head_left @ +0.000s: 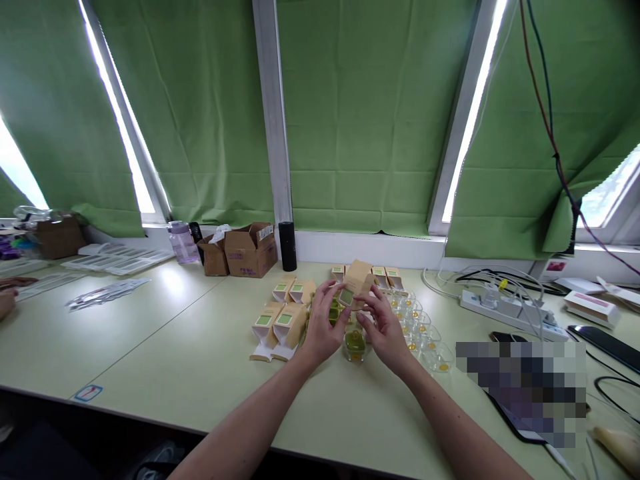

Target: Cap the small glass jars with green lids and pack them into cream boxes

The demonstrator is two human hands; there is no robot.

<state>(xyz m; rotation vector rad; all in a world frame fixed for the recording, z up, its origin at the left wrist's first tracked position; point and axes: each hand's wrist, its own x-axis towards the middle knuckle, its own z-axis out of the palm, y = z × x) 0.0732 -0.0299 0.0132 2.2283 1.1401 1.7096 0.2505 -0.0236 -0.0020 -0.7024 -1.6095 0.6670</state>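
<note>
My left hand (pixel 324 327) and my right hand (pixel 384 328) are raised together over the pale green table (pixel 165 333), and both pinch one small tan carton with a green label (pixel 356 283), held tilted between the fingertips. Just below the hands stands a small clear jar with green contents and a gold base (pixel 355 345). Left of my left hand lie several tan cartons with green labels (pixel 280 320), some with open flaps. To the right of my right hand, small clear jars with gold bases (pixel 423 328) stand in rows.
Two brown cardboard boxes (pixel 250 250), a black cylinder (pixel 287 246) and a purple water bottle (pixel 182 241) stand by the window sill. A white power strip with cables (pixel 505 307) lies at the right. Plastic sheets (pixel 107 291) and another person's hand (pixel 6 301) are at the far left.
</note>
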